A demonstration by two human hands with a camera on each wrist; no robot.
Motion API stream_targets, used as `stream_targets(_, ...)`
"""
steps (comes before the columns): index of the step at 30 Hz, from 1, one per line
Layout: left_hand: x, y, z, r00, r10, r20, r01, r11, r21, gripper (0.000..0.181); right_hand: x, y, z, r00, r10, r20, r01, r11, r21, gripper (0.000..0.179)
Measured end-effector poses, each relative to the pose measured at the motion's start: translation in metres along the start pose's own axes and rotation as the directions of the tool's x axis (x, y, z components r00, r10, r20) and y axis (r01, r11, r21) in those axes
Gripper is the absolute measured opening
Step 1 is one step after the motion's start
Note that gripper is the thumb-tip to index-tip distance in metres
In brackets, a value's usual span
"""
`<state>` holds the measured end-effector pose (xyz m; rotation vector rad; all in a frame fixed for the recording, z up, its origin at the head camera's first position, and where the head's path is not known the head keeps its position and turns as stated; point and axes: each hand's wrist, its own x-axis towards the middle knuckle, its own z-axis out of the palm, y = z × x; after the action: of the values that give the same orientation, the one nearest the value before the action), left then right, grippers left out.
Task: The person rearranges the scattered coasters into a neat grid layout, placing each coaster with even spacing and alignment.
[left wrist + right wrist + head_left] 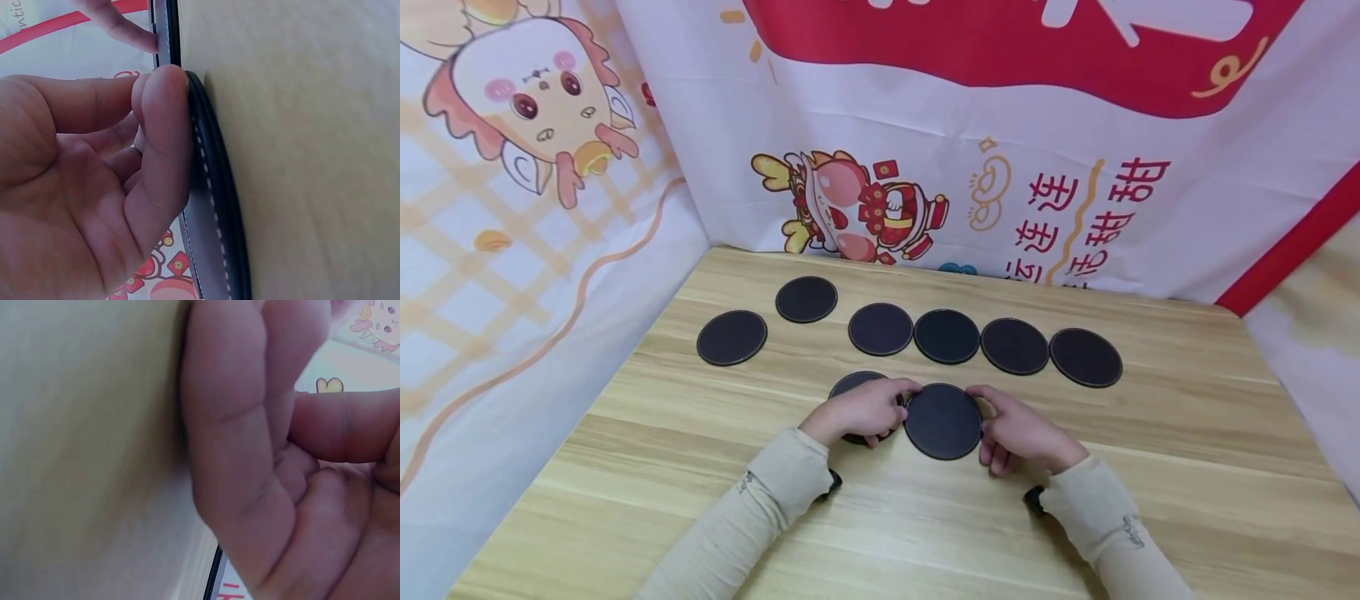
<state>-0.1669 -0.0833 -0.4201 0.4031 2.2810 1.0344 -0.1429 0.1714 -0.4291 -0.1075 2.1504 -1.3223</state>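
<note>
A round black coaster (pixel 943 422) with a thin pale rim line lies flat on the table between the two hands. My left hand (pixel 867 408) touches its left edge with the fingertips, index finger at the upper left. From the other side my right hand (pixel 1026 433) touches the right edge, index finger at the upper right and the other fingers bent below. Partly hidden under my left hand is another coaster (pixel 850 382); the left wrist view shows a stitched coaster edge (pixel 215 219) against the fingers. In the right wrist view, bent fingers (pixel 228 425) rest near the tabletop.
Behind the hands, several coasters (pixel 947 337) form a row side by side on the wooden table (pixel 925 533). Two more coasters, one farther back (pixel 806 299) and one nearer (pixel 732 337), lie at the left. Printed cloth (pixel 700 100) hangs behind the table.
</note>
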Motion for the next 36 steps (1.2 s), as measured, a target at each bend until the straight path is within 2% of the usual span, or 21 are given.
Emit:
stream_targets(8, 0.0002, 0.0008, 0.0021, 1.000, -0.006, -0.010, 0.006, 1.000, 0.006, 0.045, -0.0009, 0.0004, -0.0086, 1.000, 0.002, 0.005, -0.002, 0.999, -0.051, 0.071)
stream_targets(24, -0.0008, 0.0016, 0.0014, 1.000, -0.009, -0.004, 0.009, 1.000, 0.024, 0.044, -0.0004, 0.0033, -0.0111, 1.000, -0.016, -0.009, 0.015, 0.998, -0.055, 0.072)
stream_targets(36, 0.0019, -0.0018, -0.0023, 1.000, 0.009, 0.019, -0.008, 0.999, -0.037, 0.044, -0.0019, -0.0002, -0.0097, 1.000, -0.009, -0.013, 0.008, 0.997, -0.080, 0.070)
